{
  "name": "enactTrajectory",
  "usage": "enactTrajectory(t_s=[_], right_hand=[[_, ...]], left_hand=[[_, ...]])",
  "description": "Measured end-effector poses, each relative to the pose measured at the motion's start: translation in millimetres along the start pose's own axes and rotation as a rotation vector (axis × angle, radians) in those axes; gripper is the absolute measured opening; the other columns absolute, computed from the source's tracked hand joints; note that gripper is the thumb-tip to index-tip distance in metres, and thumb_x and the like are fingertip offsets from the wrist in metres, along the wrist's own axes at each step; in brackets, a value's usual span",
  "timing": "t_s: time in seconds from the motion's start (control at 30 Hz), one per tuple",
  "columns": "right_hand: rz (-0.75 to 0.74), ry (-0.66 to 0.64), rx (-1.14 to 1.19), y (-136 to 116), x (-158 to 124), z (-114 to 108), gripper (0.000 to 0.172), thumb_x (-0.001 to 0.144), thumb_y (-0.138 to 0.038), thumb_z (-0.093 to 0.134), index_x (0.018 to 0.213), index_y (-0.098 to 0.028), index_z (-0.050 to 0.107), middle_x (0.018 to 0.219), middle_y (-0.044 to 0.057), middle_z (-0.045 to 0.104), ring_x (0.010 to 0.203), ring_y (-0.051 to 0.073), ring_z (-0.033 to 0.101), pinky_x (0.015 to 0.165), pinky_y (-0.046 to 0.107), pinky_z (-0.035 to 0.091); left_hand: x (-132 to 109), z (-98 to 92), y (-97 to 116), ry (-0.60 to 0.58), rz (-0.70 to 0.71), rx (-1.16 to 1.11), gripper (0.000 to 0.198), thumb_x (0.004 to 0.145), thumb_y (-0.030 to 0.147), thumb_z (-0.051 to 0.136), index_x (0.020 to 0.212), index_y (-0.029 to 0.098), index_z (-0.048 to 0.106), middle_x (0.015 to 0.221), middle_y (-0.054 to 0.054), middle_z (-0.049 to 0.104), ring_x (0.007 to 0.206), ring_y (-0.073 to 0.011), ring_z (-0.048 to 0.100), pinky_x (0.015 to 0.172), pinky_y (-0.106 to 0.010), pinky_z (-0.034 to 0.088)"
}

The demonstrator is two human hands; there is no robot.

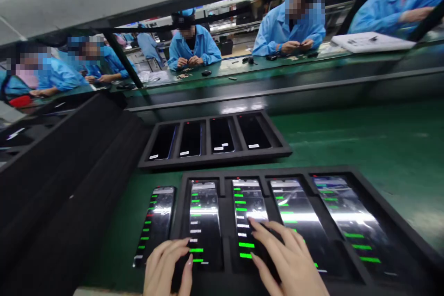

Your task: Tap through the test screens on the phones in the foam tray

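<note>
Head view: two bare hands sit low in the frame, over a row of smartphones lying face up in a black foam tray (263, 172). The left hand (168, 270) is open, its fingers (176, 252) loosely spread, with the tips apparently resting on the glass of the phone (204, 212) in the tray's leftmost slot. The right hand (286, 259) is just as open, its fingers (267, 236) fanned out, and the longest reach onto the next phone along (248, 203) (one fingertip sits right among its green bars). Neither hand is clenched or grasping anything.

Each lit screen shows rows of green bars and small white text on dark, glossy glass, with a bright streak of glare across it. One more lit phone (156, 224) lies just left of the tray, directly on the green surface (354, 143). Farther up, a second foam tray (215, 162) holds four dark phones with small white labels. Beyond it, co-workers in blue smocks (192, 48) sit along a green bench, and a white pad (373, 41) lies near them.
</note>
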State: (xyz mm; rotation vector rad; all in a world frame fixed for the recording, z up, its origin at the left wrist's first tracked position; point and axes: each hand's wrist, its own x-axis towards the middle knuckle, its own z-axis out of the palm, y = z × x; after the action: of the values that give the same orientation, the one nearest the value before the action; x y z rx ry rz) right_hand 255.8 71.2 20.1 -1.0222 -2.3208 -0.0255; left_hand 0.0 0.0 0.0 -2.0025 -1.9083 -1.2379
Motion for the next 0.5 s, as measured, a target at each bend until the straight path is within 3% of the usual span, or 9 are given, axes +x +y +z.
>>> enactTrajectory(t_s=[0.2, 0.4, 0.5], right_hand=[[-0.058, -0.058, -0.139, 7.0, 2.6, 9.8, 0.027, 0.099, -0.032, 0.043, 0.116, -0.018, 0.058, 0.133, 0.008, 0.058, 0.125, 0.030, 0.048, 0.095, 0.046, 0.034], [-0.073, -0.058, -0.160, 5.0, 2.2, 10.9, 0.035, 0.100, -0.042, 0.042, 0.119, -0.017, 0.058, 0.129, 0.010, 0.060, 0.122, 0.031, 0.052, 0.095, 0.047, 0.034], [-0.090, -0.053, -0.144, 5.7, -1.5, 4.4, 0.030, 0.099, -0.040, 0.043, 0.115, -0.020, 0.060, 0.132, 0.007, 0.059, 0.118, 0.028, 0.055, 0.094, 0.044, 0.037]], left_hand=[[-0.7, 0.7, -4.7, -0.135, 0.034, 0.198, 0.011, 0.093, 0.020, 0.048, 0.101, 0.024, 0.054, 0.122, -0.006, 0.069, 0.116, -0.0219, 0.059, 0.095, -0.040, 0.037], [1.6, 7.0, -3.0, -0.243, 0.061, 0.253, 0.009, 0.094, 0.022, 0.046, 0.102, 0.024, 0.051, 0.132, -0.009, 0.063, 0.127, -0.0233, 0.053, 0.094, -0.040, 0.034], [6.8, 6.6, -1.1, -0.305, 0.132, 0.291, 0.022, 0.093, 0.024, 0.048, 0.115, 0.022, 0.051, 0.132, -0.010, 0.063, 0.129, -0.0240, 0.051, 0.096, -0.041, 0.033]])
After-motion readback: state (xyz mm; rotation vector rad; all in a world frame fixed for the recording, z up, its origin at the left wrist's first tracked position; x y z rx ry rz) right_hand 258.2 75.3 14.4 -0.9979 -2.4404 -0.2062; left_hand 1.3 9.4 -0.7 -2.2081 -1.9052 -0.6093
